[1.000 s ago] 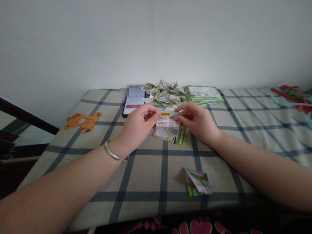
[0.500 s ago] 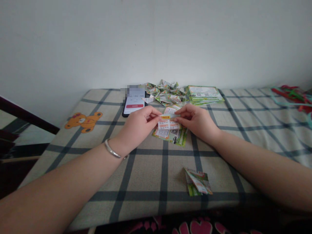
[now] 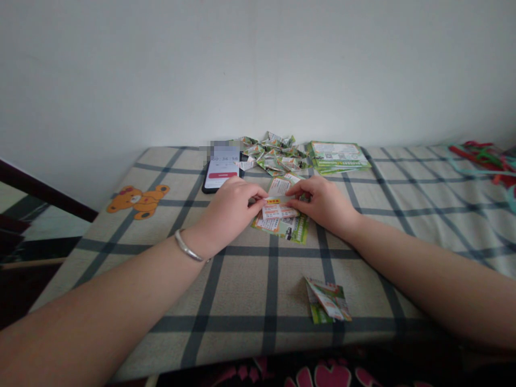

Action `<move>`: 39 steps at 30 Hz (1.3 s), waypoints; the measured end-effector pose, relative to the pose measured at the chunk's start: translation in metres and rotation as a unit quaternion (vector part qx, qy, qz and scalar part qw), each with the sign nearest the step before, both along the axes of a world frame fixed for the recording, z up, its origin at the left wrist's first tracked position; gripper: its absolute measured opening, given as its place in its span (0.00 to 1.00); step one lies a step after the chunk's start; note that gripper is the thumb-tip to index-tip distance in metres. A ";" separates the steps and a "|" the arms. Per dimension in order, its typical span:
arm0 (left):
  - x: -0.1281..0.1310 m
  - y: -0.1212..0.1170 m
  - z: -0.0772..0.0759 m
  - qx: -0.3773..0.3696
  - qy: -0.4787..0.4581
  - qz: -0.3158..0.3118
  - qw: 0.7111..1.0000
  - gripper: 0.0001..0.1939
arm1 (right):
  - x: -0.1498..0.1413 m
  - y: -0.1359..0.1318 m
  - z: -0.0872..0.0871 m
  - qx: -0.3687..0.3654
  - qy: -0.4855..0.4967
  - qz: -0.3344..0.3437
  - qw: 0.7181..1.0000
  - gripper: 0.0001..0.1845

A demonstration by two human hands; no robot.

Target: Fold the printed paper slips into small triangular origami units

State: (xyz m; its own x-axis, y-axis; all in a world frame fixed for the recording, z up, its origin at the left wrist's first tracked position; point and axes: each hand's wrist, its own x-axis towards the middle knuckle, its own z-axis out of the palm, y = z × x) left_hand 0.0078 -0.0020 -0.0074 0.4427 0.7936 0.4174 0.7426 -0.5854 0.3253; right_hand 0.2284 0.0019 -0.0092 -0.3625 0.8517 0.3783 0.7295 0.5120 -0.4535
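Beyond the left hand (image 3: 237, 207), the phone screen (image 3: 223, 164) shows digits, probably 00:36:56; the label on its red button (image 3: 222, 175) is illegible. Between both hands, the folded paper (image 3: 278, 210) carries characters on a yellow band (image 3: 273, 201), too small to read. Past the right hand (image 3: 324, 203), print on the leaflet stack (image 3: 339, 156) is equally unreadable.

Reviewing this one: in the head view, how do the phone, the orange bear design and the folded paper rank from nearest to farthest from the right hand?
From the right hand:
1. Folded paper: touching its fingers, just to the left.
2. Phone: farther left and toward the wall.
3. Orange bear design: farthest left on the cloth.
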 end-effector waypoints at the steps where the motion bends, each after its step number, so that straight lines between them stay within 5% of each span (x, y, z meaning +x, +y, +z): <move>1: 0.000 0.000 -0.001 0.009 0.006 -0.005 1.000 0.03 | 0.000 0.000 0.000 0.009 -0.006 0.001 1.000 0.05; 20: 0.001 -0.002 0.000 0.044 0.105 -0.033 0.993 0.07 | 0.002 0.006 -0.001 0.010 -0.065 -0.001 0.998 0.10; 26: 0.001 0.002 0.000 0.035 0.117 -0.102 0.987 0.05 | 0.004 0.007 -0.004 0.018 -0.071 -0.012 0.997 0.08; 39: -0.013 -0.017 0.028 -0.042 0.215 -0.159 0.963 0.21 | 0.005 0.008 -0.003 0.006 -0.068 -0.004 0.998 0.07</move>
